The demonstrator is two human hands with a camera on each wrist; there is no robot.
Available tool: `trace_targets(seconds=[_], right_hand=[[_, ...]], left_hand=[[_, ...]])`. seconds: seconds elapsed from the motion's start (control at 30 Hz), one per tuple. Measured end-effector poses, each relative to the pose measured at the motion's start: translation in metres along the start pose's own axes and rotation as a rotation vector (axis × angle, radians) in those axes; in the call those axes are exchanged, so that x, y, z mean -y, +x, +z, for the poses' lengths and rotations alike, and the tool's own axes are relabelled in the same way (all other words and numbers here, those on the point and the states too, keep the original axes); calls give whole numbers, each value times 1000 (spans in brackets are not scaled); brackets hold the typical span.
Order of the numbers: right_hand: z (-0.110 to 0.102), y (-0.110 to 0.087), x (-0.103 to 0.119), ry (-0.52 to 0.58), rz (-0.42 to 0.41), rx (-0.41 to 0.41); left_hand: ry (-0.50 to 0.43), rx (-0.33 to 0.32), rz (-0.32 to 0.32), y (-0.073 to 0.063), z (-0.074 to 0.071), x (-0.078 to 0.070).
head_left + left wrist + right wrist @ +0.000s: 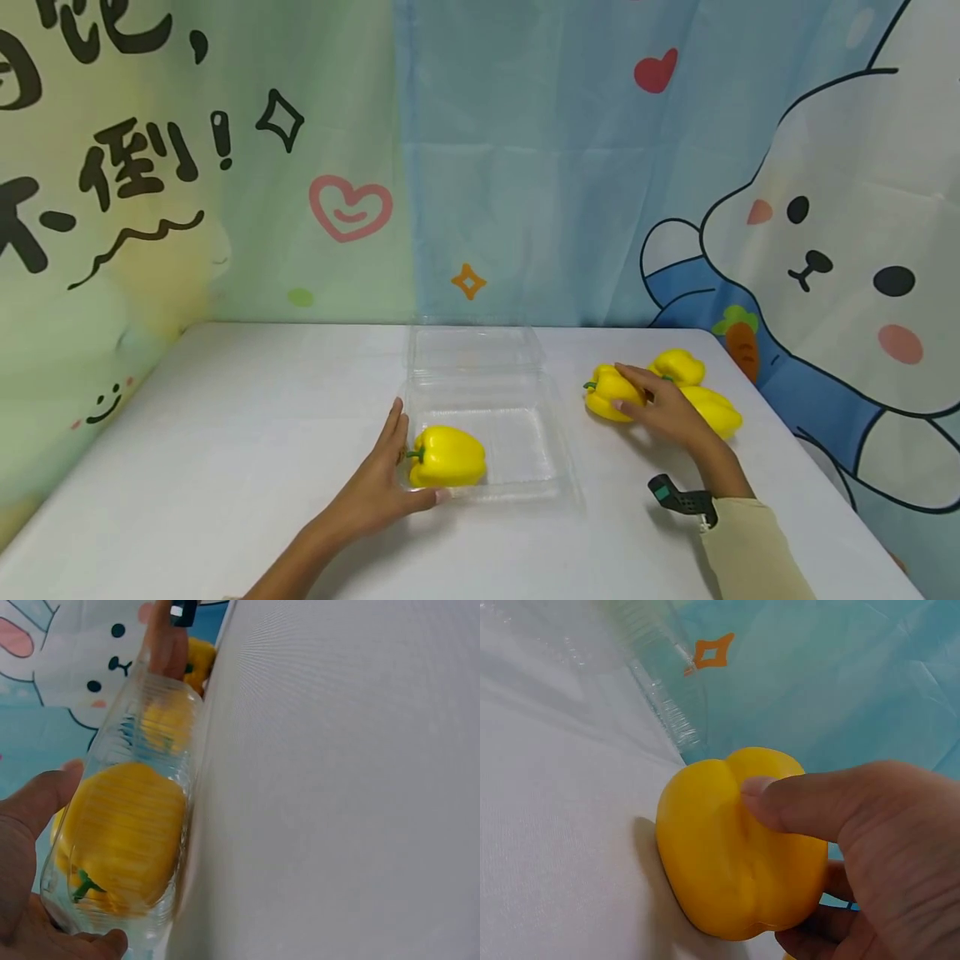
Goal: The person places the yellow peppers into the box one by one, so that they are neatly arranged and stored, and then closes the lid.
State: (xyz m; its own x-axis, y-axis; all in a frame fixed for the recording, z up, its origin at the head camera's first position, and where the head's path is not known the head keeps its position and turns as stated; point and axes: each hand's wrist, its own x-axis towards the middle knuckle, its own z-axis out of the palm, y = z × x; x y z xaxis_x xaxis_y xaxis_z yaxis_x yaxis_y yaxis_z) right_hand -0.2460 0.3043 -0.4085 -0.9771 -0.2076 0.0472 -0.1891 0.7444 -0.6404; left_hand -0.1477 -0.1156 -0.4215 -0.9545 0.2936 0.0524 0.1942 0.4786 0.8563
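A clear plastic clamshell box (517, 433) lies on the table, lid (474, 348) folded back behind it. Inside its front left corner sits a yellow bell pepper (448, 457), green stem facing left. Around that corner my left hand (375, 492) rests, fingers straight along the left wall and thumb by the front rim; the left wrist view has its thumb (45, 795) against the clear wall. To the right of the box, my right hand (671, 408) grips a second yellow bell pepper (720, 847) between thumb and fingers. That pepper appears close to the tabletop; any contact is unclear.
Two more yellow bell peppers stand beside the right hand: one behind (678, 365) and one to its right (716, 410), partly covered by the hand. A white table (225, 433) meets a printed cloth backdrop (525, 208). A dark band (682, 498) is on the right wrist.
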Motion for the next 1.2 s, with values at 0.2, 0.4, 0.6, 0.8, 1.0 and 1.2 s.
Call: trace_targets(seconds=[0.2,0.4,0.6,0.8,1.0,1.2], right_hand=[[1,1,-3,1,-20,-12],[0,0,-1,-16,-43,-29],[-1,-6,1,-3,-33,-38],[-1,-9,9,0,-52,-93],[1,-13,24,6,-90,-129],[3,-14,38,16,-116,-165]], left_hand=[[4,-6,0,-1,2,1],[9,-7,8,1,3,0],[25,-13,8,1,2,1],[16,-11,5,1,1,0],[26,-18,2,1,2,0],[30,-25,4,0,1,-2]])
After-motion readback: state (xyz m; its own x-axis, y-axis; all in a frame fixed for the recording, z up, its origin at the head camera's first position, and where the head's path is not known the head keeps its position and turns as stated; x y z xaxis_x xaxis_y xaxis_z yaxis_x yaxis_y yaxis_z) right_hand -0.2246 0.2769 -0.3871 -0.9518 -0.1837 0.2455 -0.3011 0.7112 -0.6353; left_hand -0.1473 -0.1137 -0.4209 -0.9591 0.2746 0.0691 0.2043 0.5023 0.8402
